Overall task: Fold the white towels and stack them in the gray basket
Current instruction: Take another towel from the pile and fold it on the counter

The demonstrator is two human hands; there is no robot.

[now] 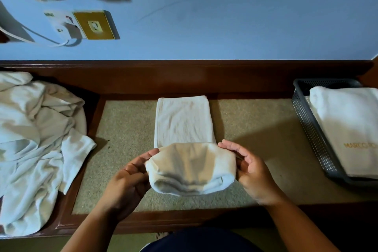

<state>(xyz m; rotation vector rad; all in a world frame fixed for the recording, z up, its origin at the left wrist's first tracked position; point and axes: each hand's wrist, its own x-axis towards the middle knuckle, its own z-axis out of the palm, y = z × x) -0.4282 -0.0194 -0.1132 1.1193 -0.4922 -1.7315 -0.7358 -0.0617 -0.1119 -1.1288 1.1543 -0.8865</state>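
A long, narrow white towel [183, 120] lies on the table's speckled inlay [126, 129], its far end flat. Its near end is lifted and curled over toward the far end. My left hand [133, 172] grips the left side of that raised fold, thumb on top. My right hand [248, 170] grips the right side the same way. The gray mesh basket [306, 120] stands at the right edge of the table. A folded white towel [351, 127] with gold lettering lies in it.
A heap of crumpled white towels [36, 143] covers the table's left end. A dark wooden rail [184, 75] runs along the back under a blue wall with an outlet plate [96, 25] and a plugged-in cord. The wooden front edge [163, 221] lies near my body.
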